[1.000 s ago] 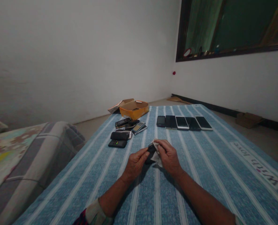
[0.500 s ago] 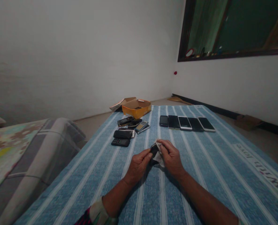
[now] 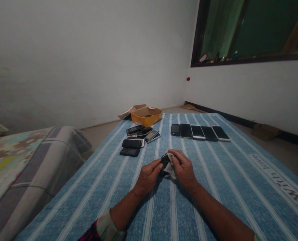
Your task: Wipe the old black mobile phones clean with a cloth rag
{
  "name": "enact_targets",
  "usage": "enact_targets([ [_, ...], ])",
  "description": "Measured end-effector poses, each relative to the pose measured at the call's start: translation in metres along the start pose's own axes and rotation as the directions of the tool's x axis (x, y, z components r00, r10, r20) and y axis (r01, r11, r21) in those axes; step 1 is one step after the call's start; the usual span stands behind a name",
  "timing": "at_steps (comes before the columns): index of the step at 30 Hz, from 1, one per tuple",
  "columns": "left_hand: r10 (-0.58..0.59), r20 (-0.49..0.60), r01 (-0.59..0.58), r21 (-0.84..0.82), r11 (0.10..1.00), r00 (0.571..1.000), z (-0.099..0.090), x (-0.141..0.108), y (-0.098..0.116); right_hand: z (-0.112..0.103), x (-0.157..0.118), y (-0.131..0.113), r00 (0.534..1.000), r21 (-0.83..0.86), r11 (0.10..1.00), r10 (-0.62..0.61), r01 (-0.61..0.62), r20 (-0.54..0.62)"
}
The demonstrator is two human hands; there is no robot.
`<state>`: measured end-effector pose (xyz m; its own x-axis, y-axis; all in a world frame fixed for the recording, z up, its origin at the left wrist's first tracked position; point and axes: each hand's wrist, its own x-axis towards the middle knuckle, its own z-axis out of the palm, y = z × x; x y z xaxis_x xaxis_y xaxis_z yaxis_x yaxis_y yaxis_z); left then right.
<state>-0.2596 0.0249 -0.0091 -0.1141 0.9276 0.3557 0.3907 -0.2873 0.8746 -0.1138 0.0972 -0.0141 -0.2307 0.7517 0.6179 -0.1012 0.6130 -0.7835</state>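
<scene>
A: Starting at the left, what lies loose?
B: A black keypad phone (image 3: 129,152) nearest the person, with a heap of silver and dark handsets (image 3: 151,135) overlapping just beyond it. Behind them stands an open orange cardboard box (image 3: 146,118) with something dark inside, too small to identify.

A: And the hands?
B: The left hand (image 3: 146,176) pinches a small, dark, round-edged device (image 3: 165,159) between thumb and fingers. The device is up in the middle, above the blue-and-white striped cloth cover (image 3: 80,201). The right hand (image 3: 185,168) grips a crumpled whitish cloth (image 3: 171,170) and presses it to the device's right side.

A: So how far along is it?
B: Wiping this piece looks to be under way, I'd judge, not finished.

A: Farther right?
B: Five flat rectangular phones (image 3: 198,132), black and white, lie side by side in a neat row. They look sorted; the left heap doesn't. Which ones are wiped, I cannot tell.
</scene>
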Motion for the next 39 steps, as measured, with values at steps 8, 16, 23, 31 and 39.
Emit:
enact_targets([
  [8, 0.003, 0.012, -0.003, -0.006, 1.0, 1.0, -0.0011, -0.0009, -0.0001, 0.0004, 0.0013, -0.0017, 1.0, 0.008, 1.0, 0.01, -0.01, 0.005],
  [16, -0.018, 0.001, 0.018, -0.002, 1.0, 1.0, -0.0014, -0.0008, 0.0, 0.0028, 0.002, -0.0007, 1.0, 0.004, 1.0, 0.019, -0.019, 0.009],
  [23, -0.001, 0.012, 0.001, -0.015, 1.0, 1.0, -0.0011, -0.0018, -0.0024, 0.0025, 0.0008, 0.0007, 1.0, 0.0, 1.0, 0.028, -0.028, 0.011],
  [31, 0.008, 0.01, -0.008, -0.014, 1.0, 1.0, -0.0014, -0.0017, -0.0018, 0.0036, -0.0005, 0.0024, 1.0, -0.016, 1.0, 0.017, -0.017, 0.019],
  [39, -0.001, 0.002, 0.001, -0.025, 1.0, 1.0, -0.0004, -0.0016, -0.0009, 0.0034, 0.0004, 0.0028, 1.0, -0.016, 1.0, 0.018, -0.018, 0.012],
])
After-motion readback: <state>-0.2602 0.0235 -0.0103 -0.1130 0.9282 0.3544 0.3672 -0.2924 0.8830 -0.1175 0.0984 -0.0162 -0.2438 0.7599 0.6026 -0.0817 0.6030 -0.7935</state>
